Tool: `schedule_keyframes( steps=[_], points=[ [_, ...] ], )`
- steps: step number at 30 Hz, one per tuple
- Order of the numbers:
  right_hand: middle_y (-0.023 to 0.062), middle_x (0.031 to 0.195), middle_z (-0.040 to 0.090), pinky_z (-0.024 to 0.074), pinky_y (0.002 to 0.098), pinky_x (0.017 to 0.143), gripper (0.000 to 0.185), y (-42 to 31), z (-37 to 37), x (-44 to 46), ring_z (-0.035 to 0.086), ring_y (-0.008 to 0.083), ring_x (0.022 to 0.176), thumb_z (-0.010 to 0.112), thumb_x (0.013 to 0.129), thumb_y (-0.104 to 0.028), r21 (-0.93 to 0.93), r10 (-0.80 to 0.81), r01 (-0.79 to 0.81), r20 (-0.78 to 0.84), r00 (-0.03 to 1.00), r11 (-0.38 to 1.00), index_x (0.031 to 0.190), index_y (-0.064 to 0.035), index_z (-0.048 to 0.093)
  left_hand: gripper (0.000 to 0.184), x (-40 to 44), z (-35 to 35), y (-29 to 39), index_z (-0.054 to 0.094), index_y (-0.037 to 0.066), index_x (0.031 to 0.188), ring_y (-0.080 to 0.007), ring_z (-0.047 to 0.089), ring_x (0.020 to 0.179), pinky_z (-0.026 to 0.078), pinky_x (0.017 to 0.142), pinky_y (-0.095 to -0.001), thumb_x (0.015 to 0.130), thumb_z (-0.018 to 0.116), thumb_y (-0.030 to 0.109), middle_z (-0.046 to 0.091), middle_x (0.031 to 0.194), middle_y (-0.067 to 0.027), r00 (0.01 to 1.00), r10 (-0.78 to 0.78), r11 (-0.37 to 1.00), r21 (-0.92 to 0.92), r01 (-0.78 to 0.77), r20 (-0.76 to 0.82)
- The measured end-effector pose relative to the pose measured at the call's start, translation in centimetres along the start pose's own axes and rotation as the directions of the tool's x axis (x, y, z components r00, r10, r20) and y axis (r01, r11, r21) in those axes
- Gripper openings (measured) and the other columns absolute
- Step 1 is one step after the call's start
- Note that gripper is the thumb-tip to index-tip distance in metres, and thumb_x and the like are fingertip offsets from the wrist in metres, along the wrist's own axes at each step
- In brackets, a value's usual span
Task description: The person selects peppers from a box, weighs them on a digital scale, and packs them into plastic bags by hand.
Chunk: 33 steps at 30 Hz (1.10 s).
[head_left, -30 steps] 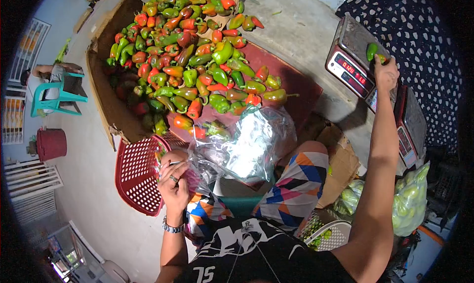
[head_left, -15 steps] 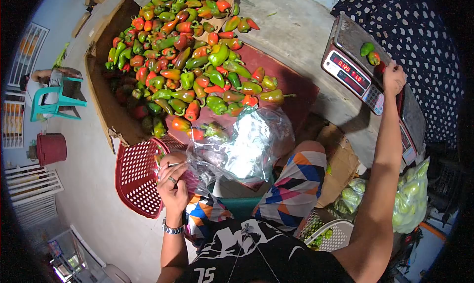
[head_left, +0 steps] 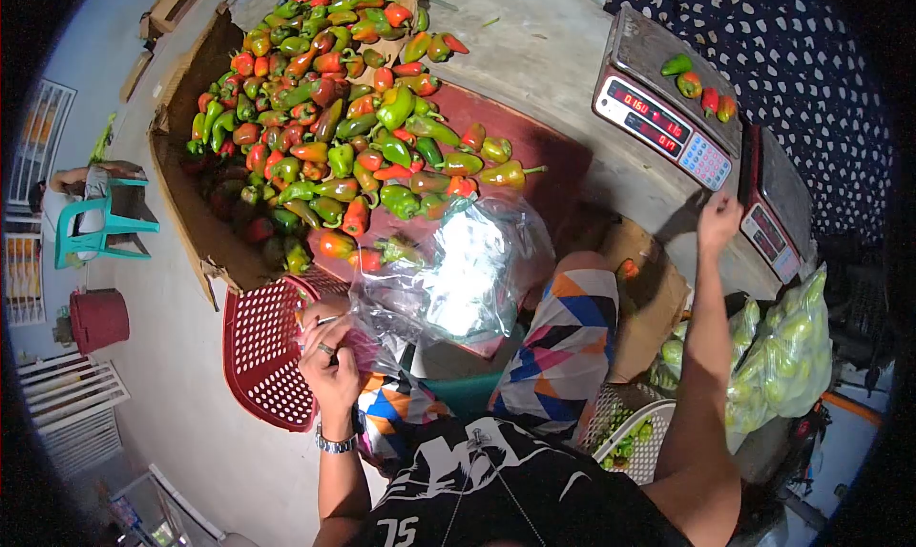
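My left hand [head_left: 329,361] is closed around a thin white stick [head_left: 326,319], much like a cigarette. Beside it a clear plastic bag [head_left: 477,261] spreads over the front of the peppers; whether these fingers also pinch its edge is unclear. My right hand [head_left: 719,224], fingers curled together with nothing visible in them, is just off the near edge of a digital scale [head_left: 620,46]. Several green, orange and red peppers [head_left: 689,84] lie on that scale's plate, and its red display is lit. A large heap of mixed peppers [head_left: 334,146] fills the cardboard and red surface ahead.
A red perforated basket [head_left: 272,347] stands at my left. A second scale [head_left: 778,194] is right of the first. Bags of green produce [head_left: 787,351] and a pale basket [head_left: 658,432] sit at my right. Someone is near a teal chair [head_left: 100,222] at far left.
My right hand has drawn back from the scale plate toward me, leaving more peppers visible there. The display reading has risen. My left hand has hardly moved; the view has shifted slightly.
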State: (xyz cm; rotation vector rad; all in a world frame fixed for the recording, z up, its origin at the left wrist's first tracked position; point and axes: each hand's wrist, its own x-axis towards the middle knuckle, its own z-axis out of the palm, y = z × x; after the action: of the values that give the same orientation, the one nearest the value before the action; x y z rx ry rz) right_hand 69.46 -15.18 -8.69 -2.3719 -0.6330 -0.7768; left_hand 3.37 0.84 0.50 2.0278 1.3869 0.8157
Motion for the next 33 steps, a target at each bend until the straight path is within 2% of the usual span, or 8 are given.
schedule_keyframes(
  steps=[3,4,5,7,14,17,26,33],
  points=[
    [0.0205,0.08,0.068,0.0507,0.0432,0.073,0.031,-0.3,-2.8,-9.2,0.065,0.0381,0.076,0.061,0.099,-0.027,0.075,0.217,-0.241,0.238,0.947,0.968,0.089,0.0022,0.066,0.04,-0.1,-0.2,-0.2,0.076,0.001,0.105,-0.0292,0.07,0.108,0.04,0.113,-0.047,0.075,0.051,-0.003,0.076,0.107,-0.016,1.0,0.018,1.0,0.004,-0.018,-0.009],
    [0.0194,0.082,0.068,0.0506,0.0414,0.073,0.032,-1.1,-4.1,-13.1,0.065,0.0315,0.076,0.057,0.101,-0.027,0.16,0.277,-0.377,0.438,0.855,0.912,0.089,0.0006,0.069,0.041,-0.2,-0.2,-0.1,0.076,-0.001,0.106,-0.0291,0.07,0.108,0.041,0.114,-0.0467,0.074,0.051,-0.004,0.076,0.106,-0.0163,1.0,0.017,1.0,0.007,-0.017,-0.011],
    [0.0183,0.092,0.071,0.0503,0.038,0.077,0.033,-5.1,-8.4,-14.7,0.066,0.0243,0.085,0.054,0.104,-0.028,0.111,0.023,-0.109,0.587,0.809,0.988,0.095,-0.0009,0.07,0.042,-0.2,-0.1,0.0,0.075,-0.002,0.106,-0.0291,0.07,0.108,0.041,0.114,-0.0465,0.072,0.051,-0.005,0.076,0.106,-0.0167,1.0,0.017,1.0,0.01,-0.016,-0.014],
    [0.0219,0.104,0.065,0.0468,0.0418,0.086,0.033,-9.7,-13.1,-19.4,0.061,0.0304,0.096,0.06,0.1,-0.032,0.242,-0.041,-0.167,0.671,0.74,0.956,0.108,0.0002,0.062,0.043,-0.2,0.0,-0.2,0.075,-0.002,0.107,-0.0289,0.07,0.108,0.042,0.113,-0.0451,0.072,0.051,-0.006,0.076,0.106,-0.0163,0.999,0.028,1.0,0.006,-0.027,-0.025],
    [0.0343,0.147,0.045,0.0348,0.0549,0.117,0.095,-18.4,-18.4,-19.8,0.045,0.0519,0.136,0.079,0.085,-0.045,0.291,-0.146,-0.074,0.663,0.734,0.954,0.153,0.0041,0.034,0.042,-0.7,-0.1,-0.8,0.077,0.0,0.107,-0.0286,0.07,0.104,0.048,0.104,-0.0385,0.074,0.051,-0.002,0.076,0.104,-0.0167,0.997,0.044,0.999,-0.005,-0.044,-0.065],
    [0.0336,0.148,0.044,0.0357,0.0557,0.116,0.099,-20.1,-17.3,-18.4,0.044,0.0505,0.137,0.084,0.078,-0.046,0.261,-0.139,-0.059,0.675,0.724,0.963,0.151,0.0041,0.038,0.043,-0.9,-0.1,-0.7,0.077,0.0,0.108,-0.0283,0.07,0.102,0.049,0.102,-0.0377,0.074,0.05,-0.003,0.075,0.103,-0.017,0.995,0.049,0.998,-0.025,-0.051,-0.087],
    [0.0294,0.142,0.05,0.0395,0.0553,0.113,0.078,-20.7,-14.3,-17.3,0.049,0.0461,0.133,0.083,0.078,-0.045,0.205,-0.281,0.192,0.668,0.689,0.96,0.136,-0.0002,0.056,0.044,-1.6,-0.7,-1.8,0.077,0.0,0.109,-0.0268,0.069,0.098,0.05,0.097,-0.0359,0.074,0.05,-0.006,0.073,0.097,-0.0155,0.993,0.025,0.998,-0.063,-0.033,-0.114],
    [0.0191,0.14,0.054,0.0435,0.0498,0.109,0.069,-20.4,-14.0,-17.0,0.052,0.0396,0.13,0.081,0.079,-0.044,0.159,-0.259,0.208,0.694,0.671,0.965,0.133,-0.0058,0.06,0.042,-1.4,-1.1,-0.9,0.076,-0.002,0.108,-0.0272,0.068,0.1,0.049,0.098,-0.0364,0.074,0.05,-0.005,0.073,0.097,-0.0162,0.987,0.086,0.995,-0.042,-0.092,-0.136]
  ],
)
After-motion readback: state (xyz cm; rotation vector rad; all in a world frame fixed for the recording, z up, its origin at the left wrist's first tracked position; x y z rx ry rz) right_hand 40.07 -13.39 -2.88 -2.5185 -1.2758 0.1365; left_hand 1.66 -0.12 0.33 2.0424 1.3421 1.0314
